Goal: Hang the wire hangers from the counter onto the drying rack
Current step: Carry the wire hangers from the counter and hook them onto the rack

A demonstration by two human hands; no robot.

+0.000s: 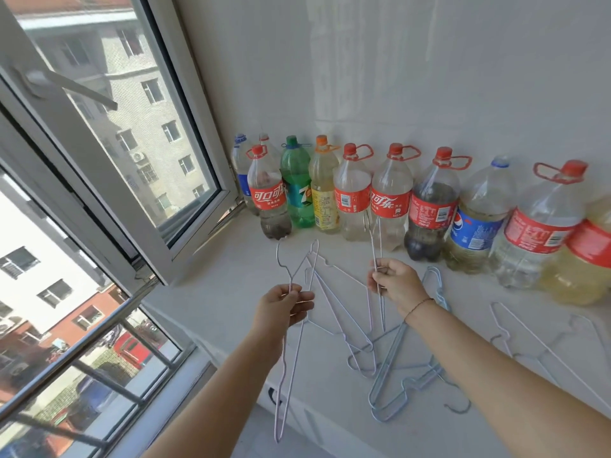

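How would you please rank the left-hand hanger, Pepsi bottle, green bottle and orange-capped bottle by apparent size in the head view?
1. Left-hand hanger, longest.
2. Pepsi bottle, though nearer the camera.
3. Green bottle and orange-capped bottle: alike, unranked.

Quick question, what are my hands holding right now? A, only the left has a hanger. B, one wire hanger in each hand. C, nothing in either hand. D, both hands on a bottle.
B: the left hand pinches a white wire hanger near its neck, and the right hand grips a second hanger above the counter.
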